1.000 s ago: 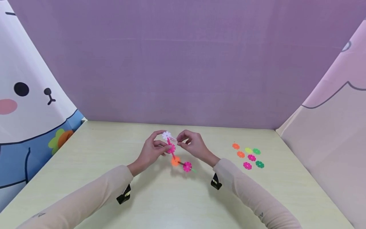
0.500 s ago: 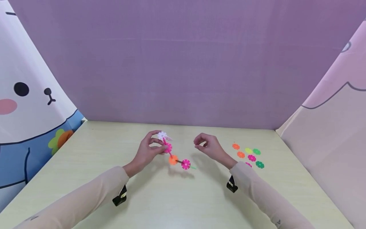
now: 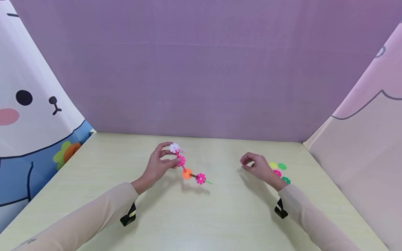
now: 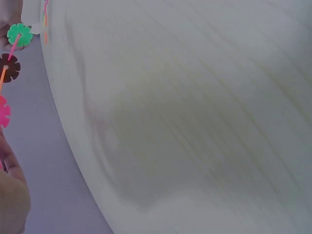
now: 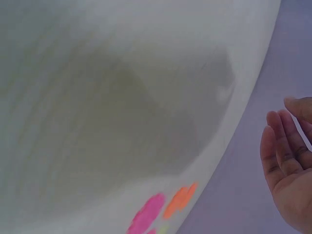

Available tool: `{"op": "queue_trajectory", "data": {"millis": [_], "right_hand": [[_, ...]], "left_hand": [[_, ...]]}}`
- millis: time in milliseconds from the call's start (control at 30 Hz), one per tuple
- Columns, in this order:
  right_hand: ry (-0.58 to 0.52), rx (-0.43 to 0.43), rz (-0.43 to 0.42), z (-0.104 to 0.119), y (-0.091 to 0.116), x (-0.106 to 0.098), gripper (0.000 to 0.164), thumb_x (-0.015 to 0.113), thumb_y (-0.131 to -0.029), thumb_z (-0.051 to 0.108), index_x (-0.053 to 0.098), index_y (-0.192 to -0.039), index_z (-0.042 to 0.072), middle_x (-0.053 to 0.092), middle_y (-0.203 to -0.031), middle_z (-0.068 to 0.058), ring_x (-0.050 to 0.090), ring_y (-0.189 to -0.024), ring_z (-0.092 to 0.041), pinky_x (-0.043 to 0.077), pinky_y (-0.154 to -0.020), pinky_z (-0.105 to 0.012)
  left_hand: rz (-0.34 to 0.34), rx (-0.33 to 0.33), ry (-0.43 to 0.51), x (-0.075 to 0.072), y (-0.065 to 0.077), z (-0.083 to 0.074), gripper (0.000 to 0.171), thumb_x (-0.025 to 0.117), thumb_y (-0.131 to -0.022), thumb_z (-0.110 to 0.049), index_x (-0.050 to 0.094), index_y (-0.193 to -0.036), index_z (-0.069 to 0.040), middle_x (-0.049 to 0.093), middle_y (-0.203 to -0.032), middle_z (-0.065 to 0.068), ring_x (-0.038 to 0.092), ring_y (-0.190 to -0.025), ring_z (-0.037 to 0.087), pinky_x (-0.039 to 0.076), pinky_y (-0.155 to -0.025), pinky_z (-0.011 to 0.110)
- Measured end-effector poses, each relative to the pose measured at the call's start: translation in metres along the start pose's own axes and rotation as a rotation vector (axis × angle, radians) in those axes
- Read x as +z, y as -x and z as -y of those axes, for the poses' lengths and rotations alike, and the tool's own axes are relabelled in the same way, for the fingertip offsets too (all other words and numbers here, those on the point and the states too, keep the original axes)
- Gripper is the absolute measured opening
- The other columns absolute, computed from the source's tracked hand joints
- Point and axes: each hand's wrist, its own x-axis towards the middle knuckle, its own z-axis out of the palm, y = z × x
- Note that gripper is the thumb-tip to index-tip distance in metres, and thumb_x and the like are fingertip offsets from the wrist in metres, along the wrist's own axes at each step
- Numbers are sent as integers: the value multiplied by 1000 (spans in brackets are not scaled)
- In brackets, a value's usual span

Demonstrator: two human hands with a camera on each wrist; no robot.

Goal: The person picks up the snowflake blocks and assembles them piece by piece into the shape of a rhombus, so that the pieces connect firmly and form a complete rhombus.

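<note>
Over the middle of the pale, faintly grained table (image 3: pixel 220 216), the left hand (image 3: pixel 154 167) pinches a chain (image 3: pixel 187 174) of flat, notch-edged discs in white, pink and orange, some turned edge-on, slanting from far left to near right. The right hand (image 3: pixel 259 169), fingers loosely bent and holding nothing, hovers near similar loose discs (image 3: pixel 282 166) at right.
</note>
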Motion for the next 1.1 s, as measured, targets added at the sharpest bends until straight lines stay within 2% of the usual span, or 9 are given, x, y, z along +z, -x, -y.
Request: {"op": "queue_trajectory", "data": {"millis": [133, 267, 500, 567, 867, 1100], "right_hand": [[56, 3, -16, -18, 10, -13, 15, 65, -76, -8, 61, -90, -4, 65, -87, -19, 63, -81, -27, 50, -61, -22], [107, 25, -23, -32, 18, -25, 16, 65, -76, -9, 61, -90, -4, 64, -87, -18, 63, -81, -27, 51, -63, -23], [163, 29, -5, -49, 27, -39, 17, 65, -74, -10, 62, -90, -5, 65, -85, -16, 61, -80, -29, 52, -71, -42], [182, 40, 9, -52, 28, -41, 17, 65, -74, -9, 62, -90, -4, 65, -85, -14, 61, -80, -29, 51, -73, -44], [251, 150, 81, -60, 28, -48, 17, 64, -77, -3, 61, -94, -2, 64, -91, -13, 58, -84, -27, 51, -74, -41], [238, 208, 132, -64, 26, -48, 19, 65, -78, 0, 61, -96, -2, 63, -92, -14, 57, -84, -25, 52, -69, -34]], "left_hand": [[-2, -1, -8, -1, 0, -1, 66, 69, -78, -4, 36, -134, -17, 56, -109, 20, 68, -71, 14, 56, -66, 32], [9, 26, -46, -2, 1, -2, 71, 70, -78, -3, 36, -137, -23, 54, -110, 20, 68, -72, 14, 56, -66, 30], [39, 41, -6, -2, 0, -1, 65, 68, -78, -1, 40, -135, -19, 51, -105, 16, 67, -68, 12, 56, -65, 29], [41, 43, 1, -2, -1, 0, 64, 68, -79, -1, 39, -134, -16, 52, -104, 15, 66, -67, 11, 56, -65, 29], [24, 25, -1, 0, 0, -2, 61, 69, -80, -6, 38, -132, -13, 56, -107, 20, 67, -70, 13, 56, -64, 31], [13, 33, -11, 2, -1, -1, 60, 68, -80, -6, 37, -132, -11, 56, -106, 21, 67, -69, 11, 56, -64, 28]]}}
